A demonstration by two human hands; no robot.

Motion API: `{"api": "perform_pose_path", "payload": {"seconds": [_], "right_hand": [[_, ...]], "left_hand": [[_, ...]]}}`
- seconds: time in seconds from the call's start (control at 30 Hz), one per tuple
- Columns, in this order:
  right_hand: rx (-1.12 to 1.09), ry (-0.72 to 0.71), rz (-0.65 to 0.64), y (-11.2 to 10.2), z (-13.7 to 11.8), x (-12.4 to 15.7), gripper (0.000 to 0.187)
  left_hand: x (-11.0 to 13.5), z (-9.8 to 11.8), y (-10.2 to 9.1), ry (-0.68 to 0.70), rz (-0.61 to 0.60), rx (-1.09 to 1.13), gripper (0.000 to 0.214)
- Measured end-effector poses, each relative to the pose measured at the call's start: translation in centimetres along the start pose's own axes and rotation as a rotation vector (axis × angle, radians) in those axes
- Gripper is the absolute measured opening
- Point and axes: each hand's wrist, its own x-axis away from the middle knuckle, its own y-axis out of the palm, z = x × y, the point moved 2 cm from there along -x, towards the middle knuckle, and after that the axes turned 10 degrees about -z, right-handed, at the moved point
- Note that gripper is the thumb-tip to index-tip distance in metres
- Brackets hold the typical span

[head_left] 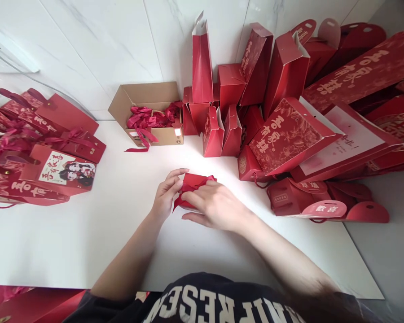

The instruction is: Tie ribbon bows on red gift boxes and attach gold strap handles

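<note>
A small red gift box (191,178) stands on the white table (128,233) in front of me, mostly covered by my hands. Dark red ribbon (177,203) lies across its top, with one tail hanging at the left. My left hand (167,193) is at the box's left side, thumb and fingers pinched on the ribbon. From the right, my right hand (215,204) reaches over the box, its fingers bent onto the ribbon. The exact shape of the ribbon between the fingers is hidden.
Behind the box is an open cardboard box (168,137) of loose ribbons (151,117), one trailing onto the table. Red gift boxes (289,139) crowd the right side against the tiled wall (121,40). Finished-looking red boxes with ribbons (59,172) stand at the left.
</note>
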Motion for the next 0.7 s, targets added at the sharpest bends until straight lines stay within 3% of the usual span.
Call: {"api": "perform_pose_path", "payload": {"seconds": [0.1, 0.3, 0.5, 0.7], "right_hand": [[0.256, -0.005, 0.003, 2.0, -0.9, -0.6, 0.011], [0.33, -0.06, 0.114, 2.7, -0.6, -0.8, 0.025], [0.211, -0.107, 0.08, 2.1, -0.3, -0.6, 0.024], [-0.019, -0.065, -0.089, 0.0, 0.6, 0.2, 0.015]], "left_hand": [[-0.1, 0.1, -0.4, 0.017, -0.003, -0.046, 0.038], [-0.1, 0.3, -1.0, 0.053, 0.078, -0.172, 0.029], [-0.1, 0.6, -0.9, 0.041, 0.139, -0.288, 0.034], [-0.2, 0.8, -1.0, 0.017, 0.143, -0.339, 0.034]]}}
